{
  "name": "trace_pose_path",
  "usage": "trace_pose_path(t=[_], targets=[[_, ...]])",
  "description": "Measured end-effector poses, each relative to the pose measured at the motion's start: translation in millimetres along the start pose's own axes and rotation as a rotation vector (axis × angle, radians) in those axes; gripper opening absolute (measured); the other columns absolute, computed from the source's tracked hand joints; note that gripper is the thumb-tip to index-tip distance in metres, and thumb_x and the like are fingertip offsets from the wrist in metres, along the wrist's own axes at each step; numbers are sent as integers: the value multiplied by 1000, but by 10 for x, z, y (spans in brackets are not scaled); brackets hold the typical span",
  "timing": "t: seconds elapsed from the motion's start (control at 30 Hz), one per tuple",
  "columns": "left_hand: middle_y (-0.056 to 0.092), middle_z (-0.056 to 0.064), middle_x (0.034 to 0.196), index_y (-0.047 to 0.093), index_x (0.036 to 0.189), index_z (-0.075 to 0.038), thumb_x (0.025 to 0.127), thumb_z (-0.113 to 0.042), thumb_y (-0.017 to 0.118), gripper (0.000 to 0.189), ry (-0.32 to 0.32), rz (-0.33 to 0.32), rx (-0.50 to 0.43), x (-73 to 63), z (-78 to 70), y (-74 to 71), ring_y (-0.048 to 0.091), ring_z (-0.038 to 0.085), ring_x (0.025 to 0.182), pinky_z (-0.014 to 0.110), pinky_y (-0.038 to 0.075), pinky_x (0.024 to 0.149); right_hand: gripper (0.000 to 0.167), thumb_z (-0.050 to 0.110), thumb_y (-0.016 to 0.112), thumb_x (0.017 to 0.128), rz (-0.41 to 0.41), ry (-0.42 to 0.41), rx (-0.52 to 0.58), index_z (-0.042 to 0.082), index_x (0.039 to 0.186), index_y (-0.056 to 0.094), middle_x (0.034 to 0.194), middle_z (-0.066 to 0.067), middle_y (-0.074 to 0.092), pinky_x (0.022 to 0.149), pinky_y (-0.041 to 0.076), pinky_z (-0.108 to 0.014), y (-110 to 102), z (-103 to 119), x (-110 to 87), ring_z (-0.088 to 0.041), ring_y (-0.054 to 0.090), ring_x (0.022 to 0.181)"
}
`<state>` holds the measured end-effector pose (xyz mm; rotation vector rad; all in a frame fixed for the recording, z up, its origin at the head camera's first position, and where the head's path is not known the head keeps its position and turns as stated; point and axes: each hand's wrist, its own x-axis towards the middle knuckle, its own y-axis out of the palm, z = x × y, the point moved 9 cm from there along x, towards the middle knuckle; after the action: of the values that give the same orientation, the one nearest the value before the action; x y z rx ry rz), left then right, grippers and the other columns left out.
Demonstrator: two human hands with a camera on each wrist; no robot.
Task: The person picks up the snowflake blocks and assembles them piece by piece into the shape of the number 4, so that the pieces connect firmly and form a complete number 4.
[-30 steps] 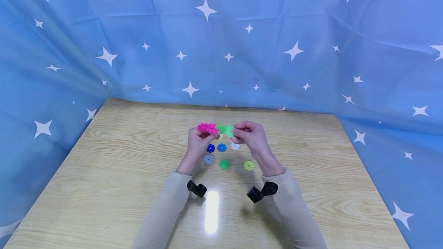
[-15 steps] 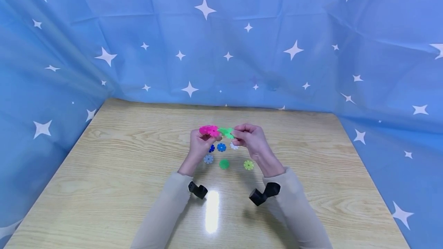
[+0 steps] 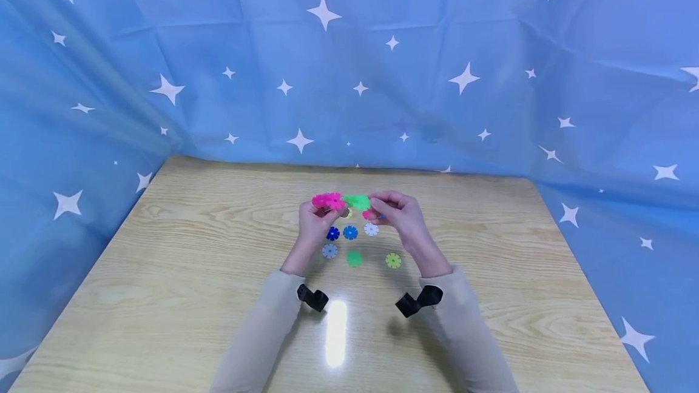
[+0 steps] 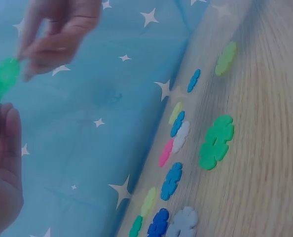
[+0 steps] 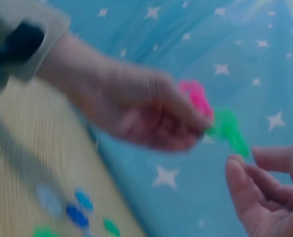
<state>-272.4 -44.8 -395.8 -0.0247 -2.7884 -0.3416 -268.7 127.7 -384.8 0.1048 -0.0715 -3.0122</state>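
Observation:
My left hand (image 3: pixel 314 228) pinches a joined chain of notched plastic snowflake discs, held up above the table. The chain's pink discs (image 3: pixel 334 201) are on the left and its green discs (image 3: pixel 361 202) on the right. Close by the green end is my right hand (image 3: pixel 403 216). In the right wrist view the tips of the right thumb (image 5: pixel 235 165) and forefinger stand slightly apart at the edge of the green disc (image 5: pixel 238 143). Whether they touch it is hard to tell. The left fingers hide where the pink and green parts meet.
Loose discs lie on the wooden table (image 3: pixel 191 272) below the hands: blue (image 3: pixel 351 233), dark blue (image 3: pixel 333 233), pale blue (image 3: pixel 330 251), white (image 3: pixel 371 229), green (image 3: pixel 354 258) and yellow-green (image 3: pixel 393 260). More lie partly hidden behind the hands. A star-patterned blue cloth (image 3: pixel 371 114) hangs behind.
The chain has tilted and risen slightly, so its green end disc shows more fully. My right fingers have shifted from overlapping that disc to its edge. The loose discs stay put.

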Motion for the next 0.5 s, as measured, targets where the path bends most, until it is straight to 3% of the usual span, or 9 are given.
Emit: trace_pose_path(t=[0.23,0.37,0.5], targets=[[69,-3,76,61,91,17,80,11,65,13,-4,-20,16,15,-9,-25,66,9,66,28,58,73,28,8,63,89,-105,-32,-294,-11,110,61,92,-17,65,73,58,-35,-479,-273,109,-22,65,77],[69,-4,76,61,92,18,80,11,65,14,7,-20,-1,20,-33,-26,66,9,66,29,58,72,27,8,63,89,-182,-24,-526,-6,111,63,101,-19,64,72,55,-27,-736,-426,133,-26,60,87],[69,-4,75,63,90,15,80,10,66,11,-13,-42,-3,15,-24,-47,66,9,65,28,58,73,28,8,64,88,-217,-4,-656,-5,113,63,107,-19,63,74,51,-27,-920,-571,166,-27,57,95]])
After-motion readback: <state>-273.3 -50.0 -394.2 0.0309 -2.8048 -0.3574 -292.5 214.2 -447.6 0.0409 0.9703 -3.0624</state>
